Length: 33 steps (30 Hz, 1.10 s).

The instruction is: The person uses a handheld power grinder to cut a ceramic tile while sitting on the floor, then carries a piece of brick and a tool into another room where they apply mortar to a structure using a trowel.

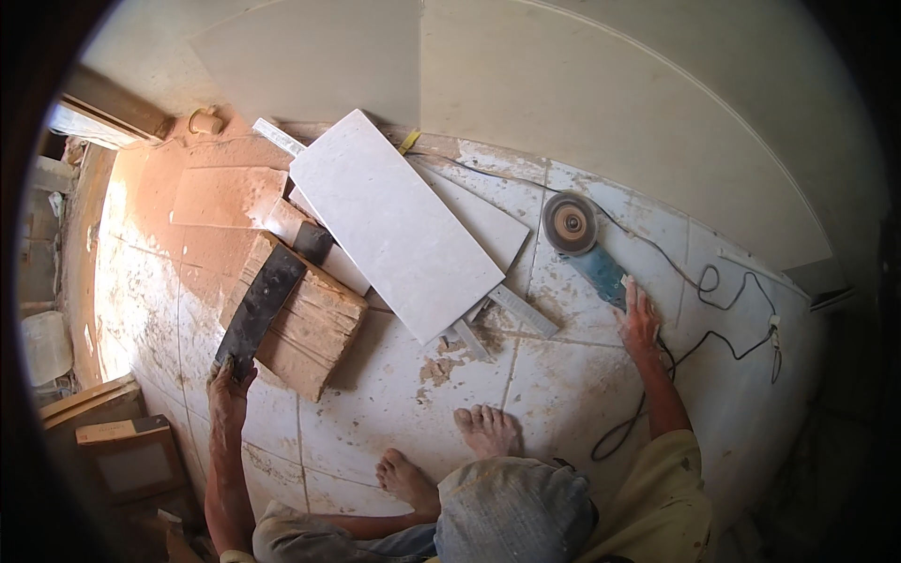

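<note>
My left hand (228,387) grips the lower end of a long dark strip (261,305), which rests over a dusty wooden block (312,333). My right hand (638,324) is closed on the rear of a teal angle grinder (601,272) with its disc (570,221) facing up. A white marbled tile (394,225) lies between them on more tile pieces (474,211), with a metal ruler (524,311) poking out beneath it.
A black cable (704,281) loops over the tiled floor at the right. A cream wall (629,94) runs along the back, with a small beige container (206,120) near it. Boxes (122,450) stand at lower left. My bare feet (483,427) are at the bottom.
</note>
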Each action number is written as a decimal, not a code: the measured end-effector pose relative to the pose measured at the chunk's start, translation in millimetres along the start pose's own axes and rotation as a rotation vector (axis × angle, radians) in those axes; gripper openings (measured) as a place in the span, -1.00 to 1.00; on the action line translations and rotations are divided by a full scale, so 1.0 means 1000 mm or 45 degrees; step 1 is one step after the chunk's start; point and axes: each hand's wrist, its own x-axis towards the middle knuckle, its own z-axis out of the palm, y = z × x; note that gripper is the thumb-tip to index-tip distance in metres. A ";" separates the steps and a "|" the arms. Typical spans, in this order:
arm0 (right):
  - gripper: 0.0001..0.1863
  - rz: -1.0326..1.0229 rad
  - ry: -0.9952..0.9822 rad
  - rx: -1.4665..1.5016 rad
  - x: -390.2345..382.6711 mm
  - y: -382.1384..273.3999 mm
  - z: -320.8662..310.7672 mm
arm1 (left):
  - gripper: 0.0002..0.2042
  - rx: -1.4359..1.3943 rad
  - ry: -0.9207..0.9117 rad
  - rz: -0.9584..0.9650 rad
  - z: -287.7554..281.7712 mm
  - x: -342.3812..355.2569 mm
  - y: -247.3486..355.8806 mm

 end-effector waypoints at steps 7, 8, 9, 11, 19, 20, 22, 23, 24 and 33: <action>-0.08 0.113 -0.046 0.165 -0.006 -0.005 0.007 | -0.86 0.233 -0.006 0.235 0.004 0.001 0.023; -0.09 0.133 -0.077 0.126 -0.011 0.004 0.014 | -0.88 0.123 0.007 0.200 0.004 0.005 0.027; -0.10 0.156 -0.107 0.079 -0.015 0.010 0.022 | -0.89 0.009 0.009 0.166 0.003 0.007 0.032; -0.08 0.265 -0.186 0.117 -0.010 0.002 0.022 | -0.91 -0.111 0.009 0.208 0.002 0.000 0.043; -0.02 0.263 -0.200 0.056 0.003 -0.017 -0.035 | -0.80 -0.191 0.056 0.362 0.004 -0.047 0.099; -0.02 0.362 -0.309 0.051 0.004 -0.024 -0.054 | -0.80 -0.197 0.084 0.338 -0.002 -0.058 0.104; -0.06 0.417 -0.421 0.005 0.000 -0.048 -0.094 | -0.80 -0.143 0.210 0.387 -0.006 -0.082 0.111; -0.11 0.494 -0.491 -0.012 0.001 -0.065 -0.113 | -0.79 -0.117 0.268 0.425 -0.003 -0.094 0.120; -0.19 0.381 -0.454 0.068 0.001 -0.083 -0.133 | -0.87 -0.096 0.409 0.453 0.012 -0.113 0.133; -0.34 0.533 -1.171 2.291 0.144 -0.407 -0.429 | -0.80 0.669 0.452 0.708 0.131 -0.313 0.289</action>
